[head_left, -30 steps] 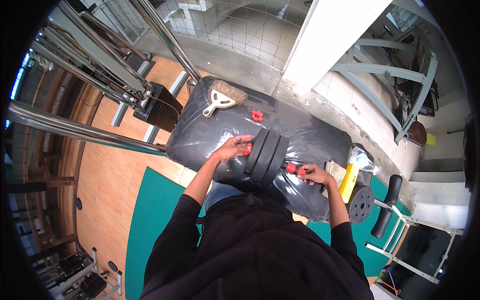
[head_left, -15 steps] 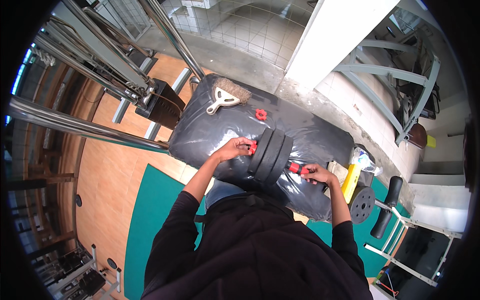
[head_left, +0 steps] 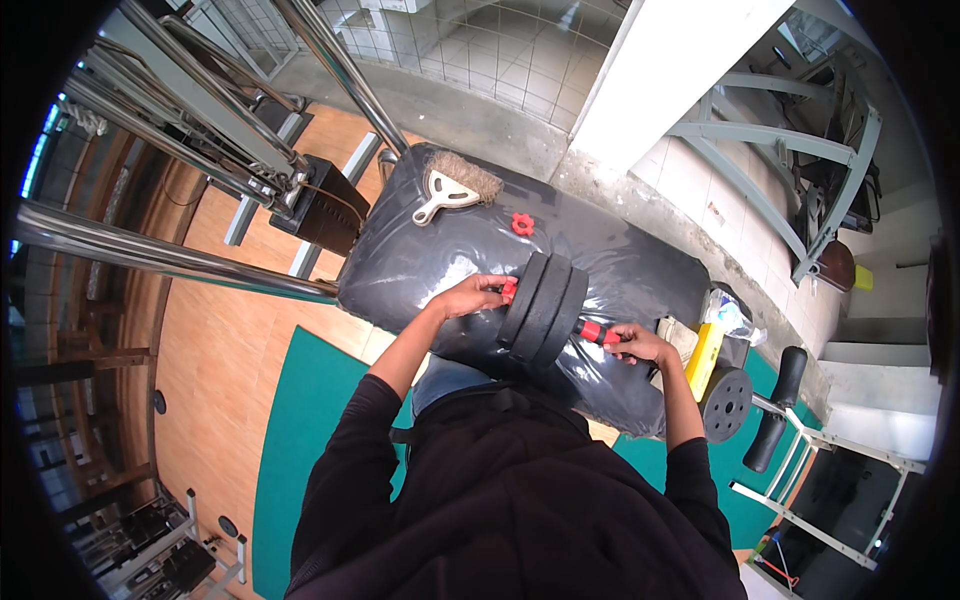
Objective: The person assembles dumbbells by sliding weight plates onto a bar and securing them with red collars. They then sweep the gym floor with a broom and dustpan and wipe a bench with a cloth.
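On a black plastic-covered bench [head_left: 640, 260] rests a dumbbell with several black weight plates [head_left: 545, 308] at its left end. My left hand [head_left: 470, 297] is closed around a red star-shaped collar nut [head_left: 509, 291] at the outer side of the plates. Farther right, the fingers of my right hand [head_left: 640, 343] wrap round the bar's end, beyond its red and black grip [head_left: 598, 333]. A second red star nut [head_left: 523, 224] lies loose on the bench, past the plates.
A brush with a cream handle [head_left: 447, 195] lies on the bench's far left. Near its right end are a yellow object [head_left: 706, 350], a clear plastic bag [head_left: 735, 315] and a round plate [head_left: 725, 405]. Chrome bars [head_left: 180, 255] rise at left; a white pillar [head_left: 670, 80] stands behind.
Both hands stay at the dumbbell with nearly the same grip. The view has shifted very slightly; nothing else has visibly moved.
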Action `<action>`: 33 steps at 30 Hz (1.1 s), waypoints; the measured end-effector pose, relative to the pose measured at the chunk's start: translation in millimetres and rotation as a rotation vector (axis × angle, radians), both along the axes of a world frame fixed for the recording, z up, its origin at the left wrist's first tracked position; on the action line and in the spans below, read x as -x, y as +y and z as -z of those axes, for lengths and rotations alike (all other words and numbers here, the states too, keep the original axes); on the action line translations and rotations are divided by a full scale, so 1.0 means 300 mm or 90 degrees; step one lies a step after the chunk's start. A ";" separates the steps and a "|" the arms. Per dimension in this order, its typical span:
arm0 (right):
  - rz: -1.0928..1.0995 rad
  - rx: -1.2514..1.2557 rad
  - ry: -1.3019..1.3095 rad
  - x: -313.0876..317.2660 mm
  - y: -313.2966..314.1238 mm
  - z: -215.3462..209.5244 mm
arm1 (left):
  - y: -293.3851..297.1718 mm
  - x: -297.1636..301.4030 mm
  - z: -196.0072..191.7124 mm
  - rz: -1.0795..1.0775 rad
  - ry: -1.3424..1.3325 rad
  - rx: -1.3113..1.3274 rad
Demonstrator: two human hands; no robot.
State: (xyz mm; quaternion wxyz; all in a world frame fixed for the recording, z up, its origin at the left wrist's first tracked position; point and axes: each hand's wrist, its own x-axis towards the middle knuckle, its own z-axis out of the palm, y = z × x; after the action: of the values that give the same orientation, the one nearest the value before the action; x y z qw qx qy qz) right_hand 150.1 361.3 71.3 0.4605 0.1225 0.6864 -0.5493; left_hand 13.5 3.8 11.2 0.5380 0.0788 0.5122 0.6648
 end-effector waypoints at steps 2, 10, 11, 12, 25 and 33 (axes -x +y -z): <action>0.005 -0.003 0.004 -0.007 0.004 0.009 | -0.006 0.009 0.003 0.023 0.028 -0.002; -0.002 -0.028 -0.001 0.002 -0.009 -0.017 | 0.001 0.052 -0.032 0.092 -0.001 0.075; -0.001 -0.020 -0.011 0.003 -0.005 -0.011 | 0.003 0.058 -0.028 0.104 0.032 0.068; 0.002 -0.004 -0.032 0.007 -0.004 -0.013 | 0.007 0.062 -0.024 0.117 0.065 0.061; 0.003 0.023 -0.139 0.029 0.007 -0.005 | -0.020 -0.035 -0.037 -0.003 0.235 0.036; -0.177 -0.342 0.330 -0.016 -0.069 -0.101 | 0.029 0.052 0.007 0.087 -0.244 0.189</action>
State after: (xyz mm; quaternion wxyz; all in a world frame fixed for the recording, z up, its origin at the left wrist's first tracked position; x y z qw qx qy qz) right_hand 155.0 340.4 101.6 0.2932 0.0018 0.9093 -0.2953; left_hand -2.0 12.4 9.1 0.6745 -0.0942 0.4865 0.5473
